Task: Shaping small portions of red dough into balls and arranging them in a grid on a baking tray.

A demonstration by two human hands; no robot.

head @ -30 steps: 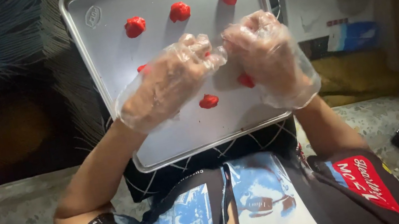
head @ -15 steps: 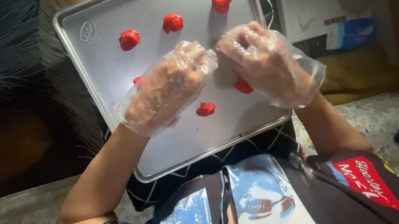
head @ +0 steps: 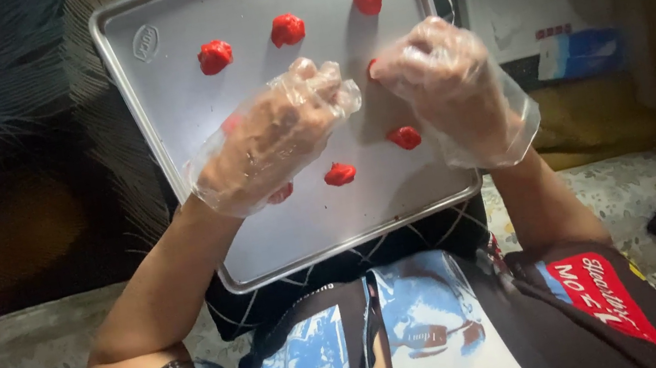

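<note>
1. The left hand [head: 270, 136], in a clear plastic glove, hovers mid-frame over the metal baking tray [head: 301, 234], fingers curled together.
2. The right hand [head: 455, 90], also gloved, pinches a red dough piece [head: 372, 68] at its fingertips.
3. Three red lumps [head: 287, 29] line the tray's upper part.

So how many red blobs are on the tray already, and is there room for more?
At least six red blobs sit on the metal tray. Both gloved hands, left hand and right hand, hover together above its middle. The near part is bare metal, so rows are left.
</note>
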